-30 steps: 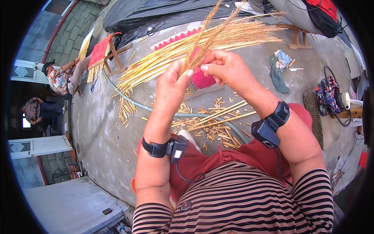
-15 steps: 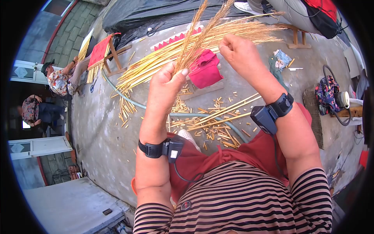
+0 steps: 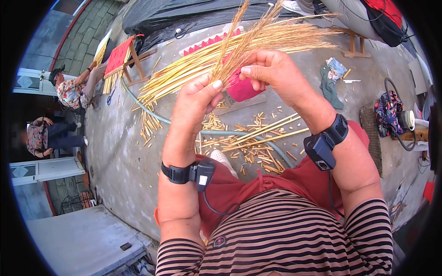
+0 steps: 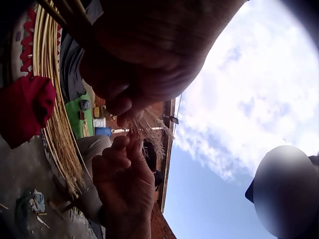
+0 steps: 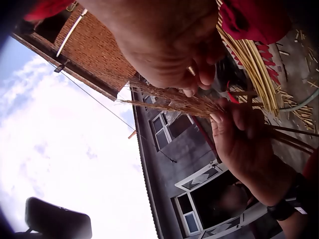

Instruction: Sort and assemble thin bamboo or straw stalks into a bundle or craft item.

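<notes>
- One bunch of feathery, straw-coloured plumes (image 3: pixel 230 57), raised in front of the wearer, above the floor; heads fan upward, stems pass down through the fist.
- One left hand (image 3: pixel 195 99), holding that bunch in curled fingers, thumb laid along the near side.
- One right hand (image 3: pixel 278 73), just beside the bunch, fingers bent, tips at the plumes; whether a strand is pinched, I cannot tell.
- Two black wrist devices, left (image 3: pixel 202 175) and right (image 3: pixel 321 149), strapped above the hands, each with a cable.
- One large sheaf of long golden stalks (image 3: pixel 184 76), lying on the concrete beyond the hands, plumed ends toward the right.
- One magenta cloth (image 3: pixel 246 94), below the right hand, partly hidden by it.
- Cut stalk pieces, many (image 3: pixel 267 158), scattered on the floor before the wearer's knees.
- One pale blue-green hose (image 3: pixel 223 132), running among the pieces.
- One red-covered wooden stand (image 3: pixel 118 59), left of the sheaf.
- One person in a floral shirt (image 3: pixel 71 94), seated behind the stand; a second person (image 3: pixel 37 138) by the dark doorway.
- One black sheet (image 3: pixel 156 18), spread at the far side.
</notes>
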`<action>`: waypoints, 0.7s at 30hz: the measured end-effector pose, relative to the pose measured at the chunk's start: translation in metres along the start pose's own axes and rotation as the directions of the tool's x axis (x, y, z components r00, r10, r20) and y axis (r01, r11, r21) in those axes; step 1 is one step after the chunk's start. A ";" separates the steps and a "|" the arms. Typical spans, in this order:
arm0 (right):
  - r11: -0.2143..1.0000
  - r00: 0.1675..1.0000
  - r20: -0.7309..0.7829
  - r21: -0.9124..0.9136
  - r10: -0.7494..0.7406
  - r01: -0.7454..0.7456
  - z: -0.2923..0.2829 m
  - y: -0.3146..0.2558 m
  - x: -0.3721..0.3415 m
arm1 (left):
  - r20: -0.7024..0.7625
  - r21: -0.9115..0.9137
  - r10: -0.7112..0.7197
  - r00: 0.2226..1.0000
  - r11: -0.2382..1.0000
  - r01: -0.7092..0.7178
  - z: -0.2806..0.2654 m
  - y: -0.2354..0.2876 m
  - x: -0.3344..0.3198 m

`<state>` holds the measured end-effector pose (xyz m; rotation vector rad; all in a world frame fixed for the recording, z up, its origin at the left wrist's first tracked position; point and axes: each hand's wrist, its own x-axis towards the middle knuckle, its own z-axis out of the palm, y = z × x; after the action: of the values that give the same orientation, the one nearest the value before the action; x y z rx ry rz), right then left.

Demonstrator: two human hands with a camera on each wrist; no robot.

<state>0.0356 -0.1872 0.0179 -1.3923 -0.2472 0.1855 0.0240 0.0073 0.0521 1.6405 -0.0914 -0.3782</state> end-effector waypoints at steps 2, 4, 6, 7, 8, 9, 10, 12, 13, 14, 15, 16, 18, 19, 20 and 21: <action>1.000 1.000 -0.012 0.003 0.001 -0.001 -0.002 0.001 0.000 | 0.015 -0.008 0.001 1.000 1.000 -0.001 0.001 -0.001 0.002; 1.000 1.000 -0.019 0.004 0.002 -0.002 -0.003 0.001 -0.001 | 0.022 -0.008 -0.007 1.000 1.000 0.008 0.002 -0.002 0.003; 1.000 1.000 -0.020 0.004 0.003 -0.003 -0.004 -0.001 -0.002 | 0.020 0.002 -0.026 0.999 1.000 0.026 0.003 -0.002 0.004; 1.000 0.999 -0.041 -0.004 0.005 -0.005 -0.004 -0.001 -0.002 | 0.029 0.008 -0.012 1.000 1.000 0.012 0.003 -0.004 0.005; 1.000 0.998 -0.063 -0.012 0.007 -0.008 -0.004 -0.001 -0.002 | 0.038 0.013 0.002 0.999 1.000 -0.002 0.002 -0.007 0.006; 1.000 0.996 -0.085 -0.020 0.009 -0.011 -0.004 -0.001 -0.002 | 0.047 0.019 0.016 0.999 1.000 -0.017 0.002 -0.009 0.006; 1.000 0.996 -0.088 -0.029 0.007 -0.009 -0.004 -0.001 -0.003 | 0.043 0.015 0.023 0.999 1.000 -0.023 0.003 -0.009 0.006; 0.999 0.995 -0.097 -0.047 0.001 -0.006 -0.004 -0.002 -0.003 | 0.035 0.008 0.036 0.999 0.999 -0.037 0.007 -0.009 0.005; 1.000 0.994 -0.110 -0.030 0.000 -0.003 -0.002 -0.003 -0.003 | 0.029 0.022 0.043 0.999 0.999 -0.044 0.008 -0.009 0.005; 1.000 0.992 -0.124 -0.014 -0.003 0.001 0.001 -0.003 -0.004 | 0.022 0.036 0.051 0.998 0.998 -0.052 0.009 -0.009 0.004; 1.000 0.990 -0.138 0.001 -0.004 0.005 0.002 -0.003 -0.004 | 0.016 0.048 0.058 0.998 0.997 -0.059 0.010 -0.009 0.004; 0.996 0.987 -0.155 -0.092 -0.034 0.019 0.002 0.002 -0.004 | -0.004 0.066 0.056 0.998 0.996 -0.055 0.010 -0.010 0.005; 0.960 0.980 -0.177 -0.276 -0.095 0.043 -0.002 0.017 0.002 | -0.048 0.100 0.052 0.997 0.994 -0.047 0.009 -0.011 0.006; 0.927 0.963 -0.224 -0.371 -0.147 0.056 -0.008 0.019 0.005 | -0.062 0.083 0.053 0.997 0.995 -0.048 0.008 -0.009 0.005; 0.884 0.943 -0.263 -0.463 -0.204 0.062 -0.017 0.021 0.009 | -0.075 0.067 0.055 0.996 0.996 -0.050 0.006 -0.005 0.002; 0.833 0.919 -0.294 -0.550 -0.265 0.064 -0.019 0.019 0.011 | -0.091 0.052 0.059 0.994 0.997 -0.054 0.003 -0.002 0.001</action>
<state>0.0514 -0.1989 -0.0030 -1.9168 -0.1139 -0.3145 0.0237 0.0045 0.0501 1.6982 -0.0774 -0.2579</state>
